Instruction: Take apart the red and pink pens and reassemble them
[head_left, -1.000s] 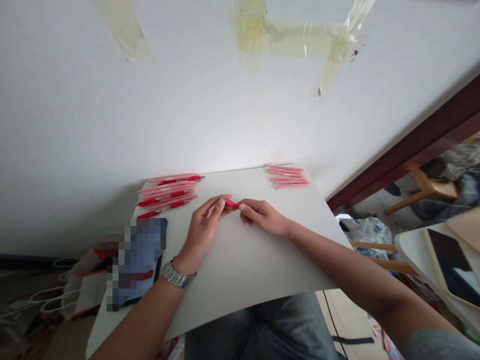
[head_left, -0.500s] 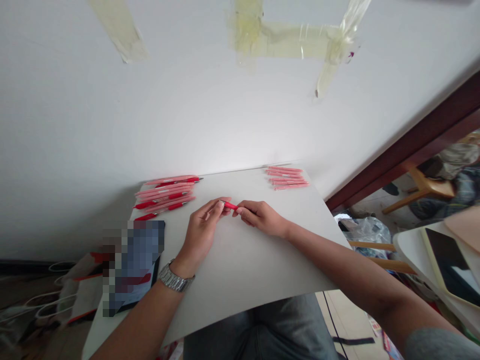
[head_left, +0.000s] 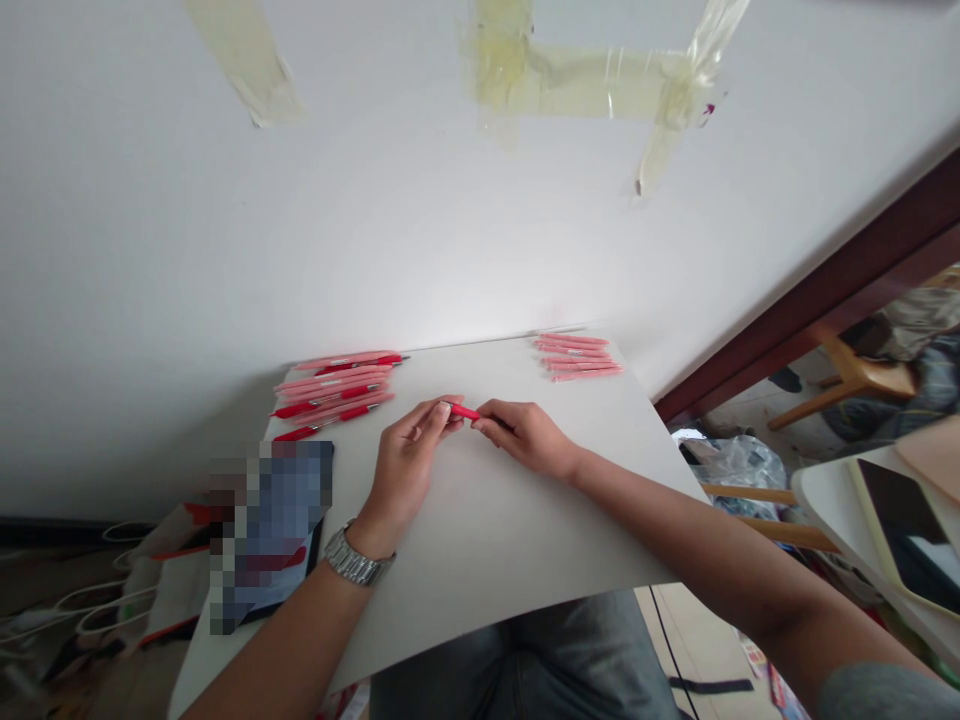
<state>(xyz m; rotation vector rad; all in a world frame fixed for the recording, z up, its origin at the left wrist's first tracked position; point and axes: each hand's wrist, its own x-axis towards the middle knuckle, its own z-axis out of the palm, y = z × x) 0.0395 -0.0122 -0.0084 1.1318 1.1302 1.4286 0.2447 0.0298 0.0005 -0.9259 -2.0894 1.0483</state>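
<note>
Over the middle of a white board (head_left: 487, 540) my left hand (head_left: 409, 455) and my right hand (head_left: 525, 437) meet, both pinching one red pen (head_left: 463, 411) between their fingertips. Only a short red stretch of the pen shows between the fingers. A silver watch (head_left: 356, 557) is on my left wrist. To the far left of the board lies a pile of several red and pink pens (head_left: 337, 388). At the far right corner lies a smaller bunch of pink pen barrels (head_left: 579, 357).
A white wall with strips of yellowed tape (head_left: 592, 80) rises behind the board. A dark, blurred-out flat object (head_left: 274, 520) lies at the board's left edge. On the right stand a wooden chair (head_left: 847, 375) and a white table holding a tablet (head_left: 904, 530).
My hands stay together on the pen; the fingers have shifted slightly round it. The camera has wobbled a little.
</note>
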